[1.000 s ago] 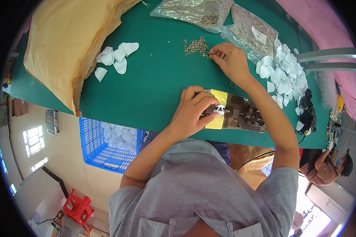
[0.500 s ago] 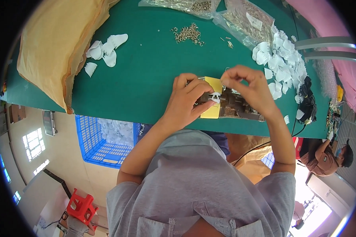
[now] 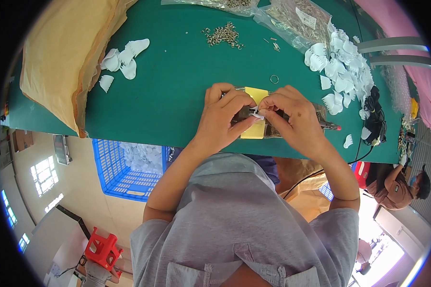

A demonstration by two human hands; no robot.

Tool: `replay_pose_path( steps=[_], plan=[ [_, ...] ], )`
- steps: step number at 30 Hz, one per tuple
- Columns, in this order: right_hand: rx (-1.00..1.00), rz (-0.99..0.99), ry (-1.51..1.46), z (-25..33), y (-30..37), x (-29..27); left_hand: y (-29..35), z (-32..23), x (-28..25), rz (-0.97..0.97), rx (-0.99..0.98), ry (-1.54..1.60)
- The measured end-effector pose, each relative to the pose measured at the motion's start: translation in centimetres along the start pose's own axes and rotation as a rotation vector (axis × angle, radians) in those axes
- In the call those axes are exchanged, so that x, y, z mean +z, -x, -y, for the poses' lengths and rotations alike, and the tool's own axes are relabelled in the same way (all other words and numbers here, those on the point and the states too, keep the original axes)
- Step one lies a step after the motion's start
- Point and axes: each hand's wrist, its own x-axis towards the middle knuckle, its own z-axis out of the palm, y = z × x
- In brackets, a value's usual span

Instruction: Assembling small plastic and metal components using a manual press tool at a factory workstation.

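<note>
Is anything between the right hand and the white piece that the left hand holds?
Nothing visible: the right hand is right up at the white piece, pinched by the left hand above the yellow patch.

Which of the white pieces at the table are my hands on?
The white piece at the fingertips of the left hand and right hand, by the yellow strip; the others lie on the green table, away from both hands.

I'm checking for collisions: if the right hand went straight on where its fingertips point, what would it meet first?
The right hand would likely meet the small white piece in the left hand first; whether they touch is unclear.
</note>
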Motion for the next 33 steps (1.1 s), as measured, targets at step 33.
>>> replay_pose_path(
  steps=[33],
  plan=[
    [0.546, -0.641, 0.196, -13.2, 14.7, -4.2, -0.8, -0.1, 0.7, 0.012, -0.085, 0.31]
  ],
)
